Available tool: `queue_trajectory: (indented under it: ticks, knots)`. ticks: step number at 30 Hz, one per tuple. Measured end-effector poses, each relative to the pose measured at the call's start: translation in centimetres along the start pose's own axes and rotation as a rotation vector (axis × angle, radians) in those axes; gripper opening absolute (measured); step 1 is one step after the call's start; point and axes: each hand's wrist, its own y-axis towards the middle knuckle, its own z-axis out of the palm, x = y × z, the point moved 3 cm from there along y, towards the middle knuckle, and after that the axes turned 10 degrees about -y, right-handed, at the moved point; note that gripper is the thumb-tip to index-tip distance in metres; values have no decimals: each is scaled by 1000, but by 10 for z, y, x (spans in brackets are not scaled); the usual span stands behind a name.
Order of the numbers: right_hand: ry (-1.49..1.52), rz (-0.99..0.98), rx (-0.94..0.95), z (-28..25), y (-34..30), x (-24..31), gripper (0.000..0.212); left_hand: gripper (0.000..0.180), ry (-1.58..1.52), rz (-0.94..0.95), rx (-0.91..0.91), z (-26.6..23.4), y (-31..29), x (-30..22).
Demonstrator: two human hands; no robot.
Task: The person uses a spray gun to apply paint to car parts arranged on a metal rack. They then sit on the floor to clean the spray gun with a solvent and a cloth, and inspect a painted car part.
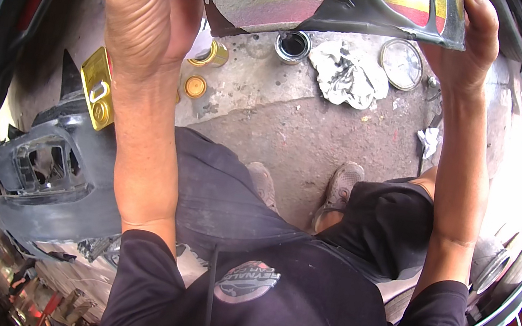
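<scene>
A curved panel (265,8) is raised at the top of the view, and its far part is cut off by the frame edge. Its surface is greyish yellow with a pink-red band and smooth black patches, and its near edge is dark. My left hand (152,9) grips its left end, with the fingertips partly out of view. At the right end my right hand (471,49) is closed on the edge, its thumb along the side. Below the panel, a round can with dark contents (292,46) stands on the floor, apart from both hands.
A crumpled white cloth (348,76) and a round clear lid (401,64) lie beyond my feet. Near my left forearm are a gold rectangular tin (97,88) and a small round container (195,87). A dark car body part (63,203) lies at my left.
</scene>
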Motion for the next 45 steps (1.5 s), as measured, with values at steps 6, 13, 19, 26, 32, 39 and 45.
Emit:
queue_trajectory:
  ticks: [6, 13, 19, 26, 32, 39, 45]
  knots:
    - [14, 1, 10, -1, -1, 1, 90, 56, -21, -68, -100, 7, 0, -5]
    - [30, 0, 23, -2, -1, 0, 90, 57, -9, -54, -110, 7, -2, -6]
    - [52, 1, 33, -4, -2, -1, 89, 59, 52, 57, -57, 2, -4, 1]
    - [57, 2, 28, -3, -1, -1, 90, 61, -6, -29, -113, 7, -4, -6]
    - [-60, 2, -38, 12, 1, 3, 96, 60, -53, -27, -97, 7, -6, -7]
    - [-50, 8, -49, 16, 3, 1, 97, 60, -50, -27, -109, 5, -7, -9]
    - [-69, 24, -72, 17, 1, 2, 98, 61, 9, 28, -107, 0, -7, -5]
